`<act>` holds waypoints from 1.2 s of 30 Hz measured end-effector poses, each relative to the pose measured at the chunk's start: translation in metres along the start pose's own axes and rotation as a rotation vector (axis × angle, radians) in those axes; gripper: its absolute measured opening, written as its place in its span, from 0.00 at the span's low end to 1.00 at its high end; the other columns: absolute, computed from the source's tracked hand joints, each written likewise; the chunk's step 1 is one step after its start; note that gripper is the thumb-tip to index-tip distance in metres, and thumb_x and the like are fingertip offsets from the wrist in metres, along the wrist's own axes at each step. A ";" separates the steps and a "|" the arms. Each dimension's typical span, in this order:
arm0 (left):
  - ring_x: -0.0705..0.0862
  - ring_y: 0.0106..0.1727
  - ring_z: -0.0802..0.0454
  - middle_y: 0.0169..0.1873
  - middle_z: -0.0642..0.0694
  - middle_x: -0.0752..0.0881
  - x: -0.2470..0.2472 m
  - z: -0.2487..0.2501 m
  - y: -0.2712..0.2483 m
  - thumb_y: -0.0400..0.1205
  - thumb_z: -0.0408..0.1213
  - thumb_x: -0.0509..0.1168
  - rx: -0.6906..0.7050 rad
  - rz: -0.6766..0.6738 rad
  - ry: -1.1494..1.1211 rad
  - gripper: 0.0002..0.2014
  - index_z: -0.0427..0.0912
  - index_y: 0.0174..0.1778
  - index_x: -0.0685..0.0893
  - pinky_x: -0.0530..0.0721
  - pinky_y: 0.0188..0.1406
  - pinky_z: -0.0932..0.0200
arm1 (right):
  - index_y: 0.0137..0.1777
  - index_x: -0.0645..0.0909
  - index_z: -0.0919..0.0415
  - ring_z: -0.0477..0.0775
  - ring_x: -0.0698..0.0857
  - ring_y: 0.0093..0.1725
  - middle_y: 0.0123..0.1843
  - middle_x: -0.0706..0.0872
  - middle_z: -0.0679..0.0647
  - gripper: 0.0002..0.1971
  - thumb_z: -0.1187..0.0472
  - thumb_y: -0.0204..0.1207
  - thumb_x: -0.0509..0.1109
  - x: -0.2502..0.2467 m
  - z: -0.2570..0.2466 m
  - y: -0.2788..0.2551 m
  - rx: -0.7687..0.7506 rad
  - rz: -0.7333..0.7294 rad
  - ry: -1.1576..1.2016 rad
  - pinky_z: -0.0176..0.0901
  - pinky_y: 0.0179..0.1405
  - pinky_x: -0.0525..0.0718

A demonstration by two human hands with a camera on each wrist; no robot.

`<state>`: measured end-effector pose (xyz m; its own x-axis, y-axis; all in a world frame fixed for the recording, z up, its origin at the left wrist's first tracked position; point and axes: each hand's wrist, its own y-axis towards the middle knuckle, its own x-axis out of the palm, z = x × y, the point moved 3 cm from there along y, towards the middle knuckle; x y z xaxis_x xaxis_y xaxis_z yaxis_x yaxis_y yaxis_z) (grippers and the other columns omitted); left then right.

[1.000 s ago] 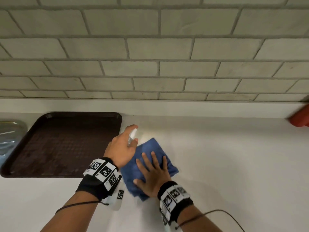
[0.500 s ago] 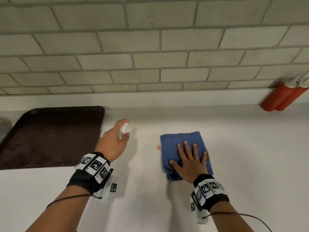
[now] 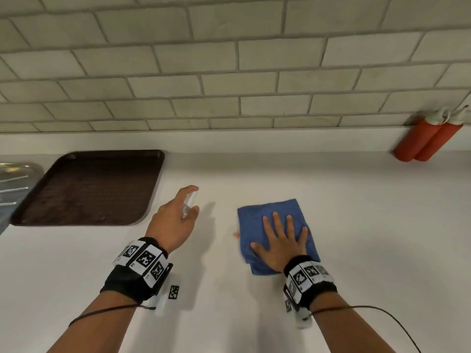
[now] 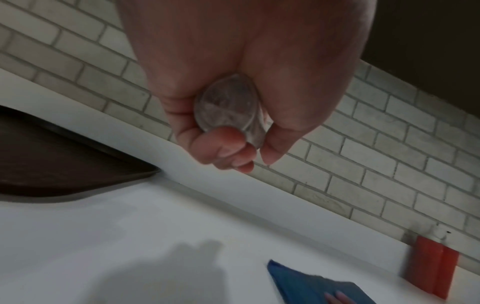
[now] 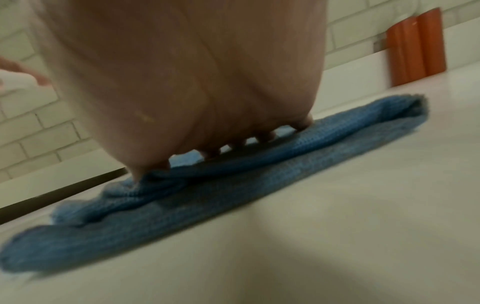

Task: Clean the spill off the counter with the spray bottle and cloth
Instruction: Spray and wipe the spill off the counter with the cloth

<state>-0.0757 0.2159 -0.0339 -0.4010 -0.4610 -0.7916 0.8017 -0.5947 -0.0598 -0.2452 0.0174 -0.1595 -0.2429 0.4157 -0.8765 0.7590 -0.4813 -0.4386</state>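
A folded blue cloth [image 3: 270,210] lies on the white counter [image 3: 369,250]. My right hand [image 3: 283,240] presses flat on it, fingers spread and straight; the right wrist view shows the fingertips [image 5: 265,137] on the cloth [image 5: 233,195]. A small reddish spot [image 3: 235,234] shows at the cloth's left edge. My left hand [image 3: 178,215] hovers left of the cloth and grips a small clear spray bottle [image 3: 189,202]. In the left wrist view the bottle's round base [image 4: 228,105] sits inside the curled fingers [image 4: 228,144]; the cloth's corner [image 4: 298,283] lies below.
A dark brown tray [image 3: 89,189] lies at the left, a metal sink rim [image 3: 15,179] beyond it. Two red bottles [image 3: 428,138] stand against the tiled wall [image 3: 229,72] at the far right. Bare counter stretches right of the cloth and toward me.
My right hand has slid the cloth to the right, away from the left hand. The left hand, still holding the spray bottle, now stands apart from the cloth.
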 end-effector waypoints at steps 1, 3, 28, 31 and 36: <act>0.84 0.54 0.47 0.49 0.48 0.86 -0.003 -0.004 -0.007 0.85 0.45 0.61 -0.005 0.014 -0.002 0.22 0.67 0.74 0.68 0.80 0.57 0.49 | 0.84 0.32 0.45 0.67 0.30 0.83 0.85 0.28 0.51 0.45 0.23 0.71 0.37 -0.003 -0.015 0.008 -0.002 -0.014 -0.011 0.81 0.75 0.36; 0.83 0.55 0.46 0.53 0.46 0.86 -0.006 -0.011 -0.020 0.85 0.45 0.61 -0.020 0.037 0.003 0.22 0.66 0.75 0.68 0.80 0.58 0.48 | 0.84 0.32 0.47 0.69 0.29 0.82 0.85 0.27 0.53 0.43 0.27 0.76 0.42 -0.002 -0.051 0.017 -0.059 -0.040 -0.047 0.83 0.73 0.33; 0.82 0.31 0.55 0.30 0.51 0.83 0.045 0.010 -0.129 0.85 0.42 0.61 0.046 0.116 -0.030 0.15 0.60 0.67 0.73 0.76 0.34 0.55 | 0.81 0.66 0.45 0.62 0.64 0.80 0.82 0.70 0.50 0.40 0.23 0.74 0.47 0.088 0.051 -0.164 0.058 0.104 -0.031 0.70 0.73 0.48; 0.81 0.31 0.56 0.28 0.51 0.82 0.042 0.011 -0.116 0.85 0.42 0.62 0.056 0.113 -0.028 0.16 0.62 0.67 0.73 0.75 0.32 0.57 | 0.85 0.49 0.39 0.61 0.55 0.85 0.87 0.51 0.46 0.43 0.21 0.72 0.39 0.074 0.063 -0.170 0.078 0.088 0.017 0.71 0.76 0.47; 0.84 0.33 0.50 0.33 0.50 0.84 0.030 0.008 -0.085 0.84 0.42 0.61 0.042 0.107 -0.052 0.14 0.62 0.64 0.73 0.84 0.39 0.50 | 0.79 0.23 0.38 0.60 0.30 0.84 0.79 0.21 0.41 0.53 0.18 0.50 0.17 0.050 0.072 -0.129 0.140 0.024 0.052 0.74 0.78 0.36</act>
<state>-0.1593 0.2479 -0.0475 -0.3376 -0.5562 -0.7594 0.8221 -0.5672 0.0499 -0.3988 0.0453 -0.1612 -0.1912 0.4403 -0.8772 0.6715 -0.5932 -0.4441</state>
